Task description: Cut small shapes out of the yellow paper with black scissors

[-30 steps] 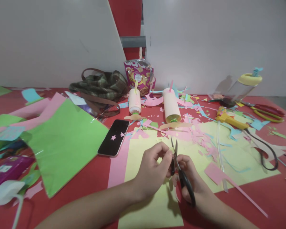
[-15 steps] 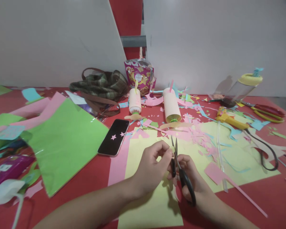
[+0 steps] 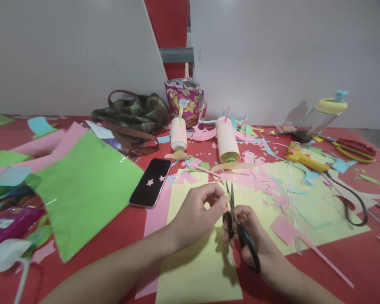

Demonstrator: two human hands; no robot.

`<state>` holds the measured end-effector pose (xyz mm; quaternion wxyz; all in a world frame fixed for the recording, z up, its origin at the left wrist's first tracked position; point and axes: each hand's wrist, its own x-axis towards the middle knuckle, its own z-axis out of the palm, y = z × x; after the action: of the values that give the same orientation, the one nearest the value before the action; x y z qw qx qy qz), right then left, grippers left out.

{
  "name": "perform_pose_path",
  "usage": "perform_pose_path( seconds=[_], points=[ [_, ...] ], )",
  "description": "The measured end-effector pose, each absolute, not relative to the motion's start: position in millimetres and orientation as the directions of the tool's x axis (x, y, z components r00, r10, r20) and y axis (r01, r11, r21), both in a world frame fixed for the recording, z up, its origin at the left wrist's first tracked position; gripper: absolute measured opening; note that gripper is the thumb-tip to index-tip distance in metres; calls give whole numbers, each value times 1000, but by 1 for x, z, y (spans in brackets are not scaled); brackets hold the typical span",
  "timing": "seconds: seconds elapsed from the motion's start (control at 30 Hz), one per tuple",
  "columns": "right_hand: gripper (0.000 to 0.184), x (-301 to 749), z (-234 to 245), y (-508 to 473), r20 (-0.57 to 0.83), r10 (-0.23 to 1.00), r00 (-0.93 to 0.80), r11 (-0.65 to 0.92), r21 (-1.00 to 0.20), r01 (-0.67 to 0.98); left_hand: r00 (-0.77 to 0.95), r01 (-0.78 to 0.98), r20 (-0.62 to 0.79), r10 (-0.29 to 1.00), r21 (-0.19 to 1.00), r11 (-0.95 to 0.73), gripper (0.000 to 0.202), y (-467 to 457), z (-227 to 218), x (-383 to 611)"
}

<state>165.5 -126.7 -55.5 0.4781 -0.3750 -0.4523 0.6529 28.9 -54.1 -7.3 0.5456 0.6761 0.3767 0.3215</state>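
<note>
My right hand (image 3: 256,236) is closed around the black handles of a pair of scissors (image 3: 247,247), whose narrow blades point away from me and stand slightly apart. Between the thumb and fingertips of my left hand (image 3: 202,211) is a small yellow paper piece (image 3: 228,197), right beside the blades. Most of that piece is hidden by my fingers. Both hands are above a pale yellow paper sheet (image 3: 196,274). To their left lies a black-screened phone (image 3: 142,192) with two pink paper stars (image 3: 150,183) on it.
Two cream paper-wrapped cylinders (image 3: 227,137) stand behind the hands among paper scraps. On the right are a yellow glue gun (image 3: 307,160) with its cord, a tilted clear bottle (image 3: 319,116) and red-handled pliers (image 3: 354,145). Green sheets (image 3: 88,190) and a plaid bag (image 3: 136,112) are left.
The scissor blades have opened slightly wider beside the yellow paper piece. My left hand has shifted a little up and left. The things on the table stay in place.
</note>
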Motion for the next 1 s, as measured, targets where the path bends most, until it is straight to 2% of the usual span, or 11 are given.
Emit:
perform_pose_path(
  seconds=[0.4,0.53,0.67,0.73,1.0],
  points=[
    [35,166,-49,-128,-82,947,-312,-178,-939,-293,623,322,-35,782,922,-216,14,-42,4,21],
    [44,166,-54,-127,-53,945,-322,-148,-949,-278,641,329,-43,766,917,-224,14,-43,3,19],
    [57,163,-70,-124,37,956,-290,-63,-943,-328,657,312,-33,754,922,-231,15,-45,1,20],
    [59,161,-78,-123,-13,959,-283,-107,-941,-321,662,307,-31,749,923,-233,15,-45,1,21],
    [61,162,-84,-125,-30,961,-276,-137,-916,-377,676,339,-38,736,902,-266,14,-43,3,18]
  ],
)
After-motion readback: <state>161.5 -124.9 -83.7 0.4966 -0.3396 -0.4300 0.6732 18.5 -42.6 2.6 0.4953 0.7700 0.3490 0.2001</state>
